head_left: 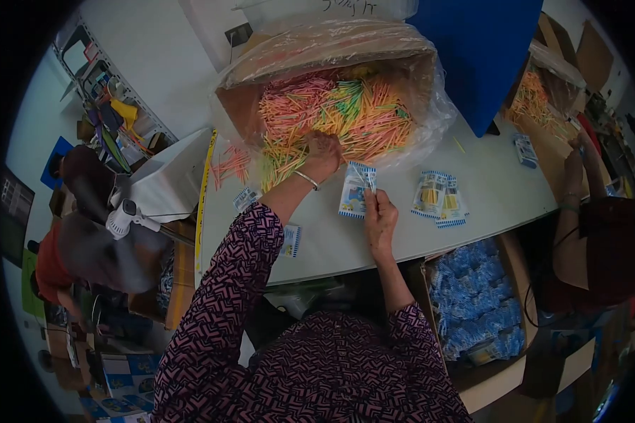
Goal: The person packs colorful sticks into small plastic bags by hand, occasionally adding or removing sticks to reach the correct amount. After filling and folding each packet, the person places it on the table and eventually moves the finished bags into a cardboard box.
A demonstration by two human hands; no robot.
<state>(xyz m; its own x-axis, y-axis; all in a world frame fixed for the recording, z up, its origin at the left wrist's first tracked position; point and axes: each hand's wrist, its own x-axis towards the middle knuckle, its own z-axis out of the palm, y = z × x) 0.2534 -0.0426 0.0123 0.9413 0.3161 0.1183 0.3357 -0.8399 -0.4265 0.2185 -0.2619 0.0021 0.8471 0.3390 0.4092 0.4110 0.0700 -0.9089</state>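
My right hand (381, 222) pinches the lower right edge of a blue-and-white printed packet (354, 190), holding it upright over the table. My left hand (323, 151), a bracelet on its wrist, reaches to the front of a big heap of thin coloured sticks (374, 113), pink, orange, yellow and green. Its fingers are curled at the sticks, their tips partly hidden. The heap lies in a plastic-lined cardboard box (240, 113) tipped on its side towards me. Some loose pink sticks (231, 166) lie left of the box.
Several packets (430, 194) lie on the white table (504, 187) to the right; others (289, 241) are near my left forearm. Below the table's edge, an open carton (515, 275) holds many blue packets. A fan (123, 218) stands left. People work on both sides.
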